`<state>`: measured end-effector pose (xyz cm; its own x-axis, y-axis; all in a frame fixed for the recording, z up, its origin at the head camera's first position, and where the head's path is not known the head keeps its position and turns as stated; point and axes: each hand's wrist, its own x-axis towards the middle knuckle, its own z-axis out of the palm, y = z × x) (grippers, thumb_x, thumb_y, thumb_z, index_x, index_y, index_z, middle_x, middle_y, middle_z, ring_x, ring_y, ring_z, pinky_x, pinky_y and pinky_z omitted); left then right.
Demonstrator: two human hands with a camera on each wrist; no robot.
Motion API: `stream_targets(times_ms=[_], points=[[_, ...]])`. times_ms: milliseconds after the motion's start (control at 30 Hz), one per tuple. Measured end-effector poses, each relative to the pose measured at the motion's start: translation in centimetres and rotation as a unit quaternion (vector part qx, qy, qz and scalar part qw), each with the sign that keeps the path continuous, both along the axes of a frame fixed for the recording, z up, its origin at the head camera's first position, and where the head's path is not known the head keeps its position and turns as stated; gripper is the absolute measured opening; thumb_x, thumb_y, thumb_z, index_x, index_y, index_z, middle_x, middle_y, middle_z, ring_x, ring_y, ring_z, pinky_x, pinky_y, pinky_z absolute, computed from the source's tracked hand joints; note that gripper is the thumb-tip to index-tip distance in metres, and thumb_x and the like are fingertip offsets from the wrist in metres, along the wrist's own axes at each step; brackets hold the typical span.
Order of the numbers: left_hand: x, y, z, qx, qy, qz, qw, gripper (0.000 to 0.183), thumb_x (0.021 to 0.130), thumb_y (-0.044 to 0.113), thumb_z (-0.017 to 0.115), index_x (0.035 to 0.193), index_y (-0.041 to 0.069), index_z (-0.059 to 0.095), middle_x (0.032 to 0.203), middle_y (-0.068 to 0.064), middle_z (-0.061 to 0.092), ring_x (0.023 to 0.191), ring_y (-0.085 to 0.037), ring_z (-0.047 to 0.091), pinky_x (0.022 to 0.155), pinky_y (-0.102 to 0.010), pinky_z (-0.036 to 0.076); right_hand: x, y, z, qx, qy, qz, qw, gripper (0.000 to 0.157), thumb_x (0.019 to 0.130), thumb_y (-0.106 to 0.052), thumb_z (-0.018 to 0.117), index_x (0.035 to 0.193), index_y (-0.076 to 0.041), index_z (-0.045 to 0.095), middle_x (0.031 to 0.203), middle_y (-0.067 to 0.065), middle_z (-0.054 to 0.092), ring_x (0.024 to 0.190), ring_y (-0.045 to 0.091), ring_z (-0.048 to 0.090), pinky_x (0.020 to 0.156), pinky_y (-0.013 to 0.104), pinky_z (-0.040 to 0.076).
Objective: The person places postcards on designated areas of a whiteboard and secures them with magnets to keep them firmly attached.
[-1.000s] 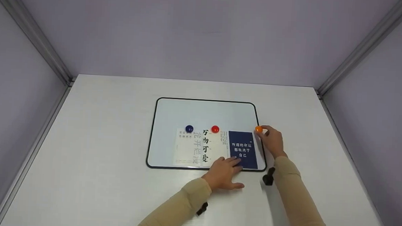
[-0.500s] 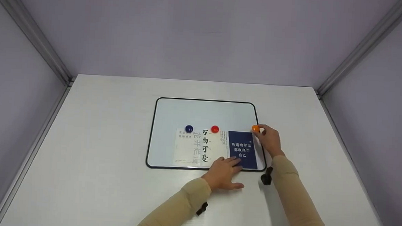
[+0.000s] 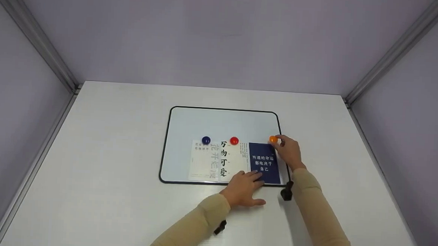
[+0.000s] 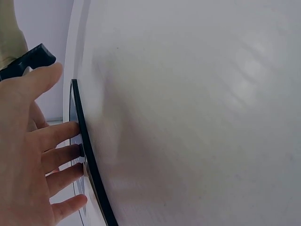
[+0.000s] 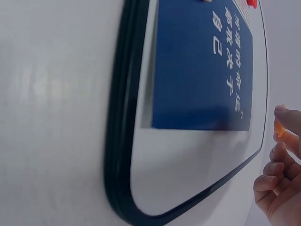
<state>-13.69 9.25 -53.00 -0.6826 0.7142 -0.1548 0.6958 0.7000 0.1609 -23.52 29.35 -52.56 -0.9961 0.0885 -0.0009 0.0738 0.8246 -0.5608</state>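
Observation:
My right hand (image 3: 289, 152) pinches an orange round magnet (image 3: 273, 139) between thumb and finger, just above the top right of a dark blue card (image 3: 265, 155) with white lettering. With fingers spread, my left hand (image 3: 242, 190) rests on the lower part of that card; the left wrist view shows its fingertips (image 4: 77, 201) past the board's black edge. A red magnet (image 3: 234, 140) sits at the top of the white card (image 3: 236, 159) with bold black characters. The dark blue magnet (image 3: 206, 140) lies at the top edge of a pale card (image 3: 202, 163) on the left.
The cards lie side by side on a whiteboard (image 3: 181, 136) with a black rim, which lies on a white table (image 3: 108, 151). Grey-lilac panels (image 3: 223, 40) stand behind and at both sides. Each wrist bears a black device (image 3: 286, 192).
My right hand has moved left with the orange magnet, from the board's right rim to above the dark blue card's top right corner. My left hand has kept its place.

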Motion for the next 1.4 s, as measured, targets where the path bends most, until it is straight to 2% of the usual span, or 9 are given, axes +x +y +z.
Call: stream_targets(times_ms=[400, 500, 633, 867, 1033, 1267, 1400], points=[[0.0, 0.0, 0.0, -0.016, 0.014, -0.010, 0.9997, 0.069, 0.089, 0.068, 0.046, 0.144, 0.027, 0.045, 0.156, 0.004, 0.038, 0.145, -0.015, 0.037, 0.116, -0.036, 0.037, -0.1, -1.3, 0.0, -0.006, -0.024, 0.009, 1.000, 0.044, 0.093, -0.029, 0.063, 0.128, -0.003, 0.060, 0.083, 0.012, 0.061, 0.070, 0.017, 0.047, 0.060, 0.024, 0.034], [0.0, 0.0, 0.0, -0.012, 0.008, -0.009, 0.9999, 0.069, 0.089, 0.067, 0.046, 0.144, 0.026, 0.045, 0.157, 0.004, 0.037, 0.146, -0.016, 0.036, 0.117, -0.037, 0.036, -0.2, -1.5, -0.1, -0.004, -0.028, 0.010, 1.000, 0.043, 0.093, -0.028, 0.063, 0.127, -0.003, 0.060, 0.082, 0.012, 0.061, 0.069, 0.016, 0.047, 0.059, 0.023, 0.034], [0.1, 0.0, 0.1, -0.009, 0.001, -0.005, 0.9999, 0.068, 0.089, 0.066, 0.047, 0.144, 0.026, 0.045, 0.157, 0.003, 0.037, 0.146, -0.016, 0.035, 0.118, -0.037, 0.035, -0.2, -1.7, -0.2, -0.001, -0.026, 0.013, 1.000, 0.042, 0.093, -0.027, 0.064, 0.127, -0.003, 0.061, 0.082, 0.012, 0.063, 0.068, 0.016, 0.047, 0.059, 0.023, 0.034], [0.1, 0.0, -0.1, -0.006, 0.015, -0.003, 0.9999, 0.067, 0.088, 0.067, 0.048, 0.142, 0.026, 0.048, 0.155, 0.004, 0.040, 0.145, -0.015, 0.037, 0.116, -0.036, 0.037, -0.1, -1.9, -0.5, -0.001, -0.017, 0.023, 1.000, 0.040, 0.092, -0.026, 0.065, 0.125, -0.003, 0.062, 0.086, 0.016, 0.067, 0.069, 0.017, 0.048, 0.060, 0.023, 0.035], [0.1, 0.0, -0.1, -0.006, 0.005, -0.001, 1.0000, 0.067, 0.089, 0.066, 0.048, 0.143, 0.026, 0.047, 0.156, 0.004, 0.039, 0.145, -0.015, 0.037, 0.117, -0.037, 0.036, -0.1, -2.2, -0.6, 0.001, -0.016, 0.023, 1.000, 0.040, 0.092, -0.025, 0.065, 0.125, -0.002, 0.062, 0.089, 0.017, 0.068, 0.071, 0.018, 0.050, 0.062, 0.024, 0.036], [0.1, 0.0, 0.2, -0.004, -0.002, -0.001, 1.0000, 0.068, 0.089, 0.066, 0.048, 0.143, 0.025, 0.047, 0.155, 0.003, 0.040, 0.145, -0.016, 0.036, 0.117, -0.036, 0.036, -0.2, -2.5, -0.7, 0.000, -0.018, 0.024, 1.000, 0.039, 0.092, -0.023, 0.065, 0.124, -0.002, 0.062, 0.091, 0.018, 0.069, 0.073, 0.019, 0.052, 0.065, 0.026, 0.039], [0.1, 0.0, 0.2, -0.005, -0.003, -0.001, 1.0000, 0.068, 0.089, 0.066, 0.048, 0.143, 0.025, 0.047, 0.155, 0.003, 0.040, 0.146, -0.016, 0.036, 0.117, -0.036, 0.036, -0.1, -2.7, -0.7, -0.001, -0.020, 0.025, 0.999, 0.039, 0.091, -0.023, 0.066, 0.124, -0.002, 0.063, 0.095, 0.019, 0.070, 0.077, 0.021, 0.056, 0.070, 0.031, 0.044]])
